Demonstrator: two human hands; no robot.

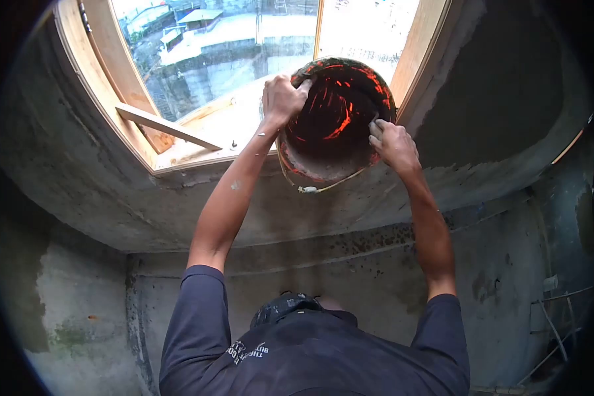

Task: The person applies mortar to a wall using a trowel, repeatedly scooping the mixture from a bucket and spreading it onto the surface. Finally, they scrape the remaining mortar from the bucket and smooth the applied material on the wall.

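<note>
A round bucket (pixel 327 162), dark and smeared with cement-like grime, is held up at the window sill with its mouth facing me. Orange streaks show through on its inner wall and rim. My left hand (pixel 284 101) is closed around the upper left of the rim. On the right side, my right hand (pixel 395 144) grips the rim with its fingers curled over the inner edge. The wire handle (pixel 340 185), with a pale grip piece, hangs loose below the rim. How much the bucket holds is too dark to tell.
Behind the bucket is a wooden window frame (pixel 419 49) with a glass pane (pixel 211 66). A short wooden strip (pixel 168 127) slants across its left corner. Rough cement wall (pixel 211 204) lies below, with a darker, wet-looking patch (pixel 495 86) at right. Thin bars (pixel 554 323) stand lower right.
</note>
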